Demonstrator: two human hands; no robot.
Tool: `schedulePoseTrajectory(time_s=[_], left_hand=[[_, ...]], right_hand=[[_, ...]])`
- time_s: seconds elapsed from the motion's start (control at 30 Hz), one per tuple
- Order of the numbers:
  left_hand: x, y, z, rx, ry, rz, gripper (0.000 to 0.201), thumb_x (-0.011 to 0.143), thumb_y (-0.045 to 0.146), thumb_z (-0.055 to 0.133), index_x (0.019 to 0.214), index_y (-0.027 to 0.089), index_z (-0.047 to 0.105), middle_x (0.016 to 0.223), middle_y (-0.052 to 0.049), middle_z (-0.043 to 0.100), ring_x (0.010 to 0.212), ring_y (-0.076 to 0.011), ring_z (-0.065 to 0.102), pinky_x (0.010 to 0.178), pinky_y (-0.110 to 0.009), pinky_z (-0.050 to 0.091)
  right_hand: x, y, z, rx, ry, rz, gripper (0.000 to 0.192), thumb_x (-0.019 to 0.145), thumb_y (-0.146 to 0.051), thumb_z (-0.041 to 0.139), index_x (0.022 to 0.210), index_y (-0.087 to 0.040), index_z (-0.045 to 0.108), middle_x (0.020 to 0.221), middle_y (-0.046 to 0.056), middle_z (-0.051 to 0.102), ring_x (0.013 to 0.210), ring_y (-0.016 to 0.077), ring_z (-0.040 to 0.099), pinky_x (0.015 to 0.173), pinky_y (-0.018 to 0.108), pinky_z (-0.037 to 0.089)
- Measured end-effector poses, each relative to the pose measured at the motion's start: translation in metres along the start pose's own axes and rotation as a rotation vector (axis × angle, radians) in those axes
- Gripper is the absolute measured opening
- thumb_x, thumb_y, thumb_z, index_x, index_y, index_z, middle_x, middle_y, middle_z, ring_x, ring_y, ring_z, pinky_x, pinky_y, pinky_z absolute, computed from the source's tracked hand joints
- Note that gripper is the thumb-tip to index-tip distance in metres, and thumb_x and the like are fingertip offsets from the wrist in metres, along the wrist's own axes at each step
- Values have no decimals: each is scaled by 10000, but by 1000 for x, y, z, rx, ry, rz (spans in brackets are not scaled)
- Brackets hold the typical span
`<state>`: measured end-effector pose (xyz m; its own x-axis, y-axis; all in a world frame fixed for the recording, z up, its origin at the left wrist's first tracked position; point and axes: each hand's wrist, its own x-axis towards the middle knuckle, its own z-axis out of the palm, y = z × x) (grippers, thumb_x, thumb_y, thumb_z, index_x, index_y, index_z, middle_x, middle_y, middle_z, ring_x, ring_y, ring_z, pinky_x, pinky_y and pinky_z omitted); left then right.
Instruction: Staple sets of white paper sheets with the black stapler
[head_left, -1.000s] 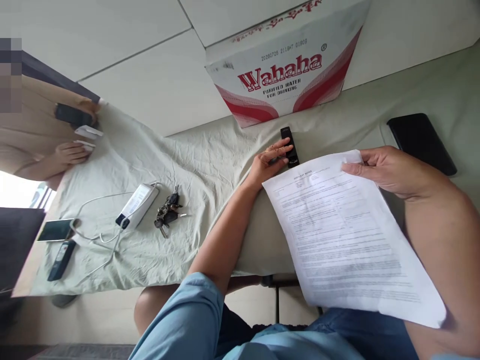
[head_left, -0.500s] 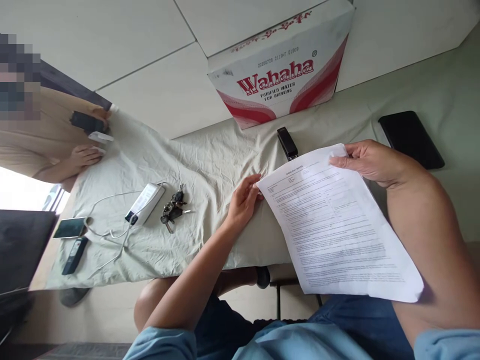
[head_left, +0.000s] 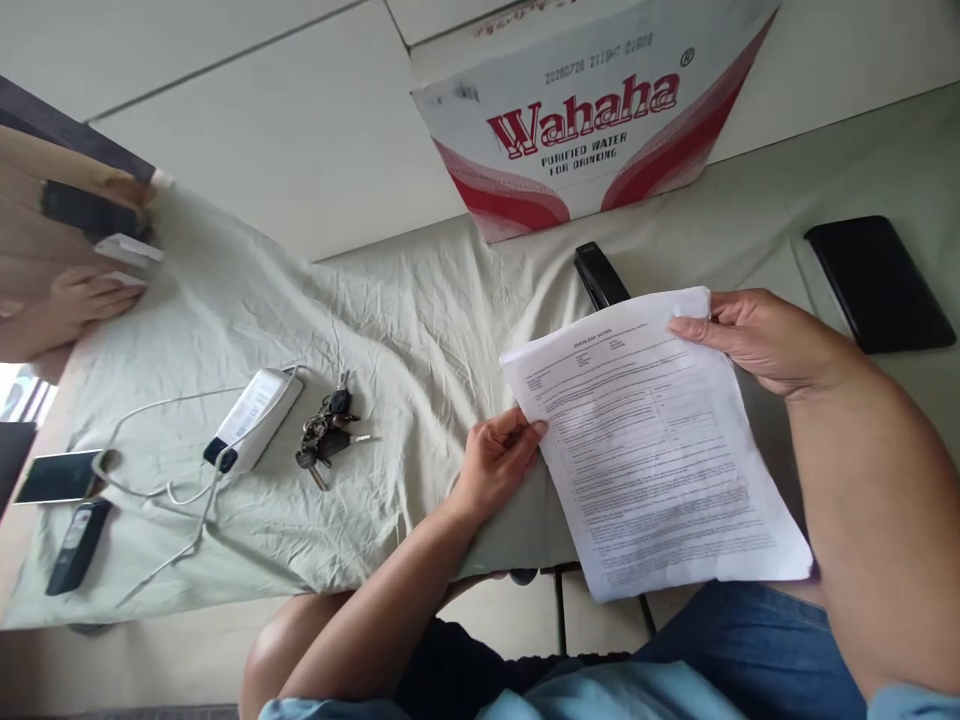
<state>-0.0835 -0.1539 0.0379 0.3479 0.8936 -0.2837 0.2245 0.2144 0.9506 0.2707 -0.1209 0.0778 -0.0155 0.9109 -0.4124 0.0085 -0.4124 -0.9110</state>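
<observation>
Printed sheets of paper (head_left: 645,450), lying together as a thin stack, are held tilted over the table's near edge and my lap. My right hand (head_left: 757,335) pinches their upper right corner, thumb on top. At the left edge, a little below the upper left corner, my left hand (head_left: 502,455) grips them between thumb and fingers. Just behind the paper's top edge lies a black stapler (head_left: 600,275), its near end hidden by the sheets.
A Wahaha water carton (head_left: 592,130) stands at the back, with a black case (head_left: 881,285) to the right. Keys (head_left: 328,435), a white power bank (head_left: 255,420) with cables, a phone (head_left: 60,477) and a small black device (head_left: 79,545) lie left. Another person's hand (head_left: 94,295) rests at far left.
My left hand has slid down from the upper left corner to the paper's left edge. The view has shifted, with the carton looking larger and the left-hand things further left.
</observation>
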Motion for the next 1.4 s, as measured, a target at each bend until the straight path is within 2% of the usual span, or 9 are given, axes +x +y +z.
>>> schedulePoseTrajectory(time_s=[0.1, 0.23, 0.3, 0.43, 0.8, 0.97, 1.07, 1.2, 1.4], left_hand=[[2, -5, 5, -63, 61, 6, 633, 979, 782, 909, 838, 186, 750, 651, 14, 636, 578, -90, 496, 548, -235, 419], [5, -7, 4, -24, 80, 21, 603, 901, 784, 981, 918, 193, 861, 801, -53, 795, 696, -154, 667, 633, -276, 553], [7, -6, 2, -31, 68, 39, 641, 905, 817, 961, 837, 196, 818, 751, -45, 769, 654, -142, 645, 609, -271, 534], [9, 0, 0, -51, 32, 52, 737, 1033, 862, 800, 733, 209, 637, 563, 19, 587, 501, -85, 484, 514, -246, 389], [12, 5, 2, 26, 97, -19, 771, 950, 917, 852, 728, 215, 620, 468, 32, 580, 431, -53, 403, 489, -227, 293], [13, 11, 5, -47, 101, -52, 663, 866, 771, 1008, 745, 202, 689, 475, 50, 568, 423, -61, 424, 484, -228, 289], [12, 11, 6, -36, 150, -50, 665, 850, 710, 1039, 670, 207, 642, 463, 53, 542, 432, -59, 413, 487, -227, 288], [11, 9, 6, -23, 151, -49, 712, 871, 738, 1013, 635, 216, 590, 445, 37, 556, 429, -60, 424, 495, -224, 306], [11, 8, 5, -18, 96, -66, 720, 892, 782, 979, 659, 215, 603, 469, 7, 618, 430, -71, 473, 494, -225, 326]], right_hand=[[2, 4, -4, -1, 85, 6, 442, 684, -552, 1158, 924, -260, 930, 966, 44, 921, 992, 269, 854, 1126, 504, 706], [3, 5, -5, 9, 147, 24, 472, 620, -509, 1179, 949, -281, 931, 973, 42, 918, 1006, 291, 857, 1064, 488, 715], [2, 4, -5, -9, 149, 21, 459, 620, -516, 1172, 933, -289, 925, 982, 41, 919, 1007, 294, 856, 1035, 476, 709], [0, 4, -7, -65, 150, -7, 440, 668, -548, 1138, 940, -283, 915, 1011, 44, 919, 1067, 314, 861, 1067, 495, 681], [2, 7, -23, -226, 206, 2, 446, 682, -583, 1085, 950, -260, 937, 1064, 59, 935, 1082, 307, 813, 1239, 580, 552], [0, 2, -20, -163, 176, 1, 433, 665, -554, 1114, 913, -257, 919, 1017, 54, 918, 1098, 314, 829, 1209, 554, 586], [-2, -2, -18, -136, 165, -16, 440, 633, -554, 1131, 862, -259, 897, 958, 47, 897, 1083, 315, 821, 1205, 556, 597], [-1, -2, -19, -149, 171, -12, 458, 626, -562, 1126, 858, -251, 884, 951, 44, 884, 1050, 294, 801, 1168, 526, 595], [4, 6, -22, -254, 192, -15, 464, 696, -585, 1078, 899, -252, 826, 945, 5, 830, 932, 215, 701, 978, 431, 536]])
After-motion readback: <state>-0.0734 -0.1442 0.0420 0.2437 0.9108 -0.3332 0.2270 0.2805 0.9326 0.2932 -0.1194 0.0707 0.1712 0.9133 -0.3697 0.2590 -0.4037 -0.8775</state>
